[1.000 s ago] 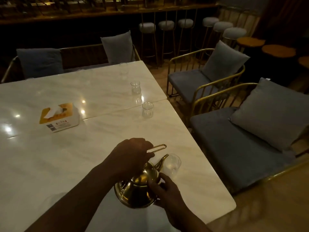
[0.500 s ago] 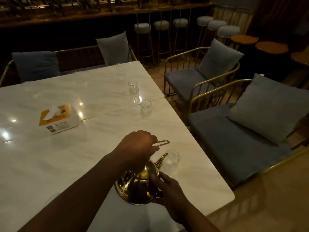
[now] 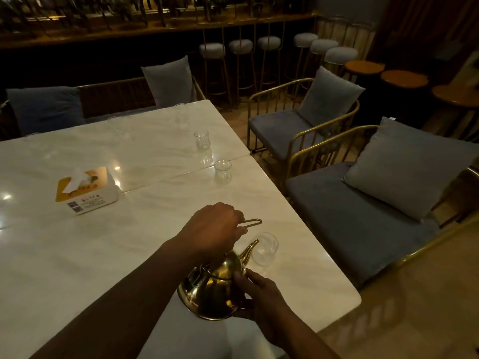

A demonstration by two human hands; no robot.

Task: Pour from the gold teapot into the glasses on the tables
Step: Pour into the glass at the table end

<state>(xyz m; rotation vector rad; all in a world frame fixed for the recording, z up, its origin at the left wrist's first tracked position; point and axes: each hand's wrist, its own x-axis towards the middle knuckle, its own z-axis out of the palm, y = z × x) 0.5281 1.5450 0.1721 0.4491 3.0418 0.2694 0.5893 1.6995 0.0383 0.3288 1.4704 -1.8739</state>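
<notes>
Gold teapot [image 3: 214, 287] hangs from left fingers [image 3: 239, 230]; right fingers [image 3: 243, 279] cup its side.

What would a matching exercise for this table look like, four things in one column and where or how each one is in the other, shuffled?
Things
1. gold teapot
2. tissue box
3. nearest glass
4. left hand

Place or state
A. right by the spout tip
B. grips the looped handle
C. tilted, spout pointing away
D. left part of the tabletop, tissue sticking out

Pairs: 1-C, 2-D, 3-A, 4-B
</notes>
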